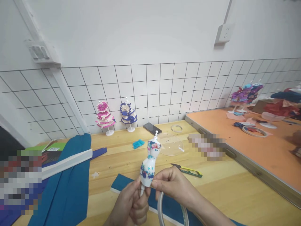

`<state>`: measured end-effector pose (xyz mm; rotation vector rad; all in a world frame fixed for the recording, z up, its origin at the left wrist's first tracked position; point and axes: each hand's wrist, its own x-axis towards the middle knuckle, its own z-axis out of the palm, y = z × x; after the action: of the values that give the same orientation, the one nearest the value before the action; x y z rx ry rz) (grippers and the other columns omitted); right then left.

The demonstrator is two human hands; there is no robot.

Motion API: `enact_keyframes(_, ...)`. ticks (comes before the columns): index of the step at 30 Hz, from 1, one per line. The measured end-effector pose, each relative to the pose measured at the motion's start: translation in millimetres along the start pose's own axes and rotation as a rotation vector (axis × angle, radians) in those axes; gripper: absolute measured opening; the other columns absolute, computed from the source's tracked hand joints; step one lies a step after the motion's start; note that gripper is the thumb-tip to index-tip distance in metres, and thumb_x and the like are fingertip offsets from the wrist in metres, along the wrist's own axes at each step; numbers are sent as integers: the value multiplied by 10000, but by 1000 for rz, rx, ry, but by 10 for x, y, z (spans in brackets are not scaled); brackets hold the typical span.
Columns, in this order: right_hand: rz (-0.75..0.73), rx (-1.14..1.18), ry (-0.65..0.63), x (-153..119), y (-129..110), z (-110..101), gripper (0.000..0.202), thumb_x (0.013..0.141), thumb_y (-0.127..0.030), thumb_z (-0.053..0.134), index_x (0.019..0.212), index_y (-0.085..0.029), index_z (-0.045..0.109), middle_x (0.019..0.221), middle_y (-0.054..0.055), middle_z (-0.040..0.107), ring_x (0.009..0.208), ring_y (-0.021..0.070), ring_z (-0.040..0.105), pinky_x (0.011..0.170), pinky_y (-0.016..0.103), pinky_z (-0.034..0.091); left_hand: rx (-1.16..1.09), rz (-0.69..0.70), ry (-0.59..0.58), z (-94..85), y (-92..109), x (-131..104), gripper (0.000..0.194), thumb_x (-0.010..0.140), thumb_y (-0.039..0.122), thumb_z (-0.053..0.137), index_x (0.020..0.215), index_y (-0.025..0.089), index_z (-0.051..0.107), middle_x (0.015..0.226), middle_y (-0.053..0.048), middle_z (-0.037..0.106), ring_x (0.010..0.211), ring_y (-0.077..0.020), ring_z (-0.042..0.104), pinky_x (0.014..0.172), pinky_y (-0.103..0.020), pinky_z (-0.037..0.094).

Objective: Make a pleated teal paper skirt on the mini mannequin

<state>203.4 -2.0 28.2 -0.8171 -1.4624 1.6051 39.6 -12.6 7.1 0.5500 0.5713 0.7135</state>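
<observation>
A person's hands work over a wooden surface [218, 185]. A miniature white mannequin [148, 168], patched with blue, pink and turquoise, stands slightly tilted in mid-view, raised above the surface. The left hand [131, 201] wraps its fingers around the stem under the torso. The right hand [169, 183] touches the torso's lower edge, its grip pressed together, holding a pale ring-shaped roll of tape [160, 208] that hangs below; whether the fingertips also pinch a strip, I cannot tell. Teal fabric [122, 181] lies beneath both hands. Thread snips [190, 171] lie just beyond the right hand. Farther back are a pleated turquoise piece [138, 144], a smartphone [152, 128] and two dressed mannequins, one in pink and white [105, 115], one in blue and white [129, 114].
</observation>
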Motion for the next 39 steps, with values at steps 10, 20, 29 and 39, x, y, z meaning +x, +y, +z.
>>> enact_keyframes(10, 91, 80, -83, 21, 35, -21, 481, 666, -369, 709, 1047, -124, 550, 576, 3, 679, 312, 27, 393, 319, 140, 218, -34, -92, -122, 27, -28, 5, 387, 694, 506, 584, 567, 141, 566, 272, 122, 235, 225, -2, 65, 249, -126, 52)
enact_keyframes(20, 35, 57, -103, 26, 137, -83, 252, 683, -301, 706, 844, -121, 635, 513, -25, 648, 296, 9, 279, 318, 158, 169, 359, 194, 93, 21, 30, 17, 384, 695, 517, 586, 630, 138, 585, 449, 10, 539, 345, -81, 467, 352, -183, 358)
enact_keyframes(29, 61, 34, -152, 45, 174, -119, 332, 687, -382, 688, 877, -114, 640, 509, -14, 659, 288, 9, 242, 315, 164, 148, 616, 442, 281, 8, 161, -35, 259, 649, 384, 682, 580, 152, 592, 554, 14, 569, 558, -116, 513, 564, -223, 410)
enact_keyframes(39, 38, -45, -22, 110, 292, -166, 362, 679, -440, 677, 838, -128, 586, 472, -27, 631, 293, 21, 263, 341, 168, 162, 804, 662, 417, 31, 155, -111, 214, 759, 363, 560, 636, 188, 550, 616, 21, 502, 626, -140, 481, 602, -236, 374)
